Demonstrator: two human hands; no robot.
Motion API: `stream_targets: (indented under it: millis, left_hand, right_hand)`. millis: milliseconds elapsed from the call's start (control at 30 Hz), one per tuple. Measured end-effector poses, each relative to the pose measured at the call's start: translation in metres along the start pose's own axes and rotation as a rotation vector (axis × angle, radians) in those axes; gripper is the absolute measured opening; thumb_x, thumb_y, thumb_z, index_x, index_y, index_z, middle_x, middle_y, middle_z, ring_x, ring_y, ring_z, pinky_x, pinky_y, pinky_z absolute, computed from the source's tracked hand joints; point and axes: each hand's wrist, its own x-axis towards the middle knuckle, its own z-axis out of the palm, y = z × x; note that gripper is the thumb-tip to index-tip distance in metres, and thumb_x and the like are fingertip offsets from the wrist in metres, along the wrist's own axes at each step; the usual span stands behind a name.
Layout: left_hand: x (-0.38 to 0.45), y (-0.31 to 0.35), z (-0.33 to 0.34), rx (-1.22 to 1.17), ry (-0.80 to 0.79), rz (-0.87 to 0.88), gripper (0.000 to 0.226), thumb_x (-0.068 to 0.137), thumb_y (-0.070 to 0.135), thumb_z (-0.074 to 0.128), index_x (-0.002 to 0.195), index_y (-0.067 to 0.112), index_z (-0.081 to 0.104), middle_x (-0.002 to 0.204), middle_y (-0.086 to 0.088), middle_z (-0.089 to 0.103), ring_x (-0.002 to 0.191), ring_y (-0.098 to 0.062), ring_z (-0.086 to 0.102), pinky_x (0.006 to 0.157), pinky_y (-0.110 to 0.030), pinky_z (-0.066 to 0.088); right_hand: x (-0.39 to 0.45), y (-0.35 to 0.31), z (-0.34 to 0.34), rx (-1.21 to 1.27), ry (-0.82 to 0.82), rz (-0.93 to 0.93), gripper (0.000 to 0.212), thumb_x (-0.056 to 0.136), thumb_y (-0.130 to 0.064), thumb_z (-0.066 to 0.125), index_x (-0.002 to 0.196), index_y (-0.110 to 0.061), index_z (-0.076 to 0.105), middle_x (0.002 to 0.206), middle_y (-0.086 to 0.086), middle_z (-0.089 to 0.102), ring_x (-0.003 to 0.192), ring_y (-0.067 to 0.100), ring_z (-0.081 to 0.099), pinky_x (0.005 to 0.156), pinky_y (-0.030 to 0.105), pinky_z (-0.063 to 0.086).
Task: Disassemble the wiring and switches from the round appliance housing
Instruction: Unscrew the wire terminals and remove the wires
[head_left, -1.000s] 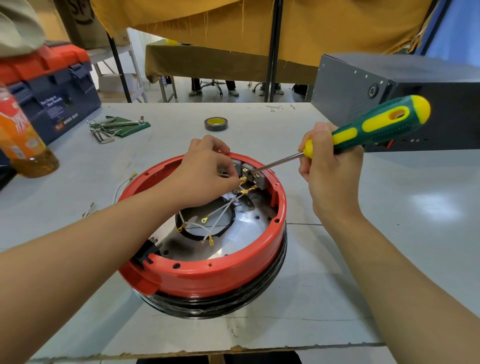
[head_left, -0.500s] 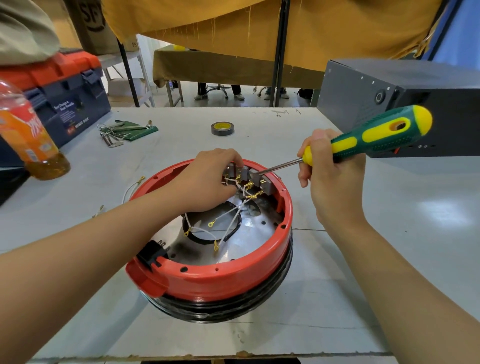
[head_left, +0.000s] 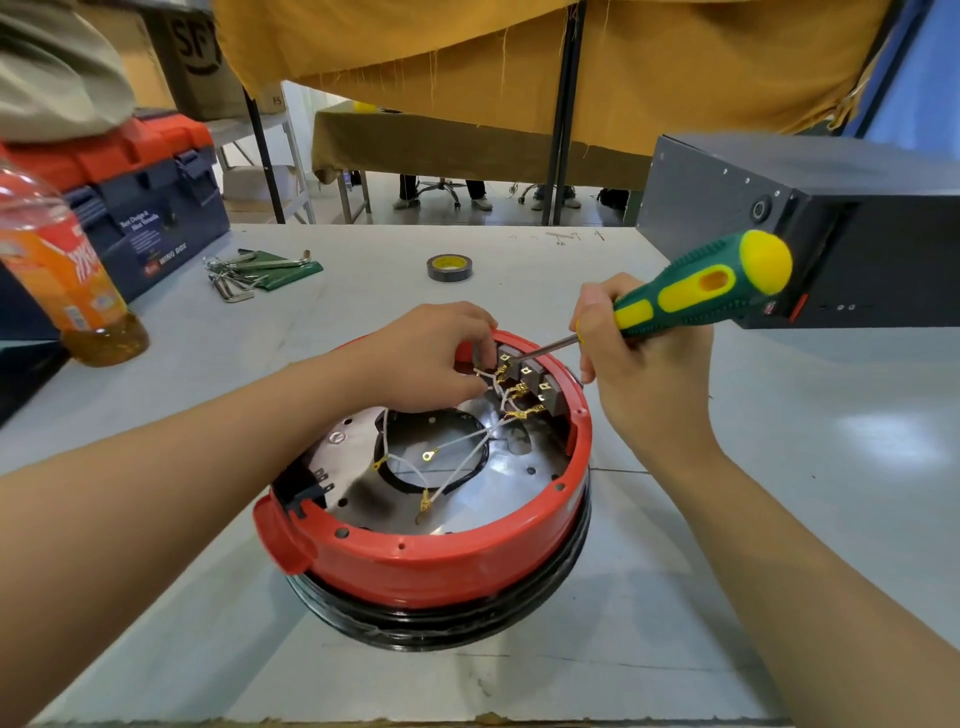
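Observation:
A round red housing (head_left: 441, 561) with a black base sits on the grey table (head_left: 779, 467) in front of me. At its far inner wall stand grey switch blocks (head_left: 535, 382) with brass terminals, and white wires (head_left: 457, 457) trail from them over the shiny metal floor. My left hand (head_left: 431, 358) reaches in and pinches at the leftmost switch and its wires. My right hand (head_left: 634, 364) grips a green and yellow screwdriver (head_left: 696, 288), whose metal tip touches the top of the switch blocks.
A roll of dark tape (head_left: 449, 267) lies behind the housing. Hex keys on a green pouch (head_left: 260, 273) lie at the far left, beside a blue and orange toolbox (head_left: 140, 202) and an orange drink bottle (head_left: 67, 280). A black metal box (head_left: 831, 223) stands at the right.
My left hand has moved up from the wires to the leftmost switch at the rim. The screwdriver tip stays at the switch blocks. My head has moved a little.

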Motion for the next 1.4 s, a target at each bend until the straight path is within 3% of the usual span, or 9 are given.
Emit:
stream_targets:
  millis: [100,233,433,800,1034,1200,1400]
  left_hand:
    - [0.002,0.003,0.001,0.013,-0.003,-0.002,0.013,0.083,0.021,0.065,0.093,0.017,0.071,0.136,0.002,0.047,0.116,-0.013,0.048,0.087,-0.015,0.030]
    - [0.002,0.008,0.003,-0.013,0.014,-0.018,0.009,0.084,0.021,0.064,0.082,0.018,0.072,0.132,0.004,0.048,0.103,-0.008,0.048,0.086,-0.019,0.034]
    - [-0.002,0.005,0.013,-0.053,0.092,-0.036,0.010,0.087,0.023,0.063,0.082,0.018,0.071,0.136,0.006,0.048,0.116,-0.013,0.046,0.097,-0.029,0.035]
    - [-0.003,0.001,0.015,-0.075,0.117,-0.040,0.011,0.089,0.023,0.061,0.087,0.019,0.072,0.139,0.008,0.048,0.122,-0.013,0.043,0.096,-0.024,0.028]
    - [-0.003,0.002,0.016,-0.080,0.123,-0.041,0.013,0.090,0.020,0.060,0.088,0.017,0.073,0.139,0.006,0.048,0.120,-0.014,0.042,0.092,-0.020,0.026]
    - [-0.002,0.002,0.017,-0.086,0.118,-0.042,0.012,0.090,0.021,0.060,0.087,0.018,0.072,0.138,0.007,0.048,0.120,-0.013,0.041,0.091,-0.021,0.026]
    - [-0.002,0.001,0.017,-0.082,0.126,-0.038,0.012,0.089,0.021,0.061,0.086,0.018,0.072,0.138,0.008,0.048,0.118,-0.012,0.041,0.089,-0.020,0.025]
  right_hand:
    - [-0.001,0.000,-0.003,-0.010,-0.004,-0.027,0.036,0.085,-0.035,0.047,0.064,-0.007,0.054,0.051,-0.007,0.050,0.048,0.009,0.052,0.057,0.018,0.043]
    - [-0.003,0.001,-0.005,-0.052,-0.020,-0.076,0.033,0.087,-0.033,0.046,0.064,-0.010,0.052,0.051,-0.010,0.049,0.049,0.007,0.051,0.056,0.014,0.042]
    - [-0.008,0.001,-0.005,-0.043,-0.084,-0.113,0.029,0.087,-0.026,0.048,0.064,-0.008,0.051,0.051,-0.007,0.049,0.051,0.005,0.050,0.056,0.005,0.035]
    - [0.001,0.007,-0.003,-0.024,-0.045,0.000,0.042,0.085,-0.035,0.042,0.061,-0.001,0.045,0.051,0.008,0.043,0.050,0.017,0.043,0.051,0.025,0.037]
    - [0.008,0.010,-0.001,0.193,0.034,0.168,0.029,0.080,-0.032,0.047,0.052,-0.028,0.048,0.046,-0.008,0.045,0.042,0.007,0.041,0.043,0.015,0.034]
    - [0.001,0.007,-0.005,-0.013,-0.051,0.026,0.038,0.084,-0.036,0.042,0.062,-0.006,0.047,0.053,0.002,0.044,0.051,0.010,0.044,0.052,0.018,0.036]
    - [-0.003,-0.003,-0.005,-0.145,-0.177,-0.159,0.027,0.085,-0.027,0.041,0.068,-0.008,0.048,0.058,-0.011,0.044,0.059,-0.001,0.045,0.054,0.004,0.031]
